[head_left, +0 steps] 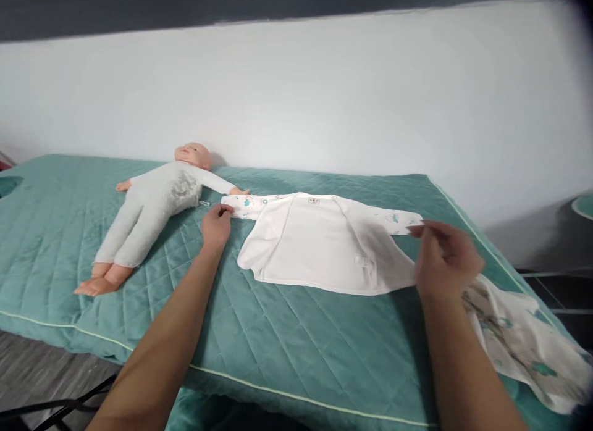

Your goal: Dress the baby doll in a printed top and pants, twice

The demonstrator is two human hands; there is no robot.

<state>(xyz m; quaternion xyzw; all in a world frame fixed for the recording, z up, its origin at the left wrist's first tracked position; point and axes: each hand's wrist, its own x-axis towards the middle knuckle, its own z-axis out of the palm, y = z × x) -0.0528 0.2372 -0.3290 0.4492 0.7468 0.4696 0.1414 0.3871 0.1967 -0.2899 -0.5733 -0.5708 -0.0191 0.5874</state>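
A white baby shirt (315, 249) lies spread open on the bed, its plain inside facing up and its patterned sleeves stretched out to both sides. At the left cuff, my left hand (217, 226) is closed, the fingertips pinching the fabric's edge. My right hand (447, 258) is at the other cuff, slightly blurred, with its thumb and fingers drawn together on the sleeve end. Left of the shirt, a baby doll (152, 199) in a white cloth body lies on its back. One doll hand rests close to the left sleeve.
A green quilted cover (287, 338) with pale piping spreads over the bed. On the right, a crumpled patterned white cloth (532, 351) lies partly behind my right forearm. A white wall (296, 104) stands along the far side. Dark cables (69, 406) show at lower left.
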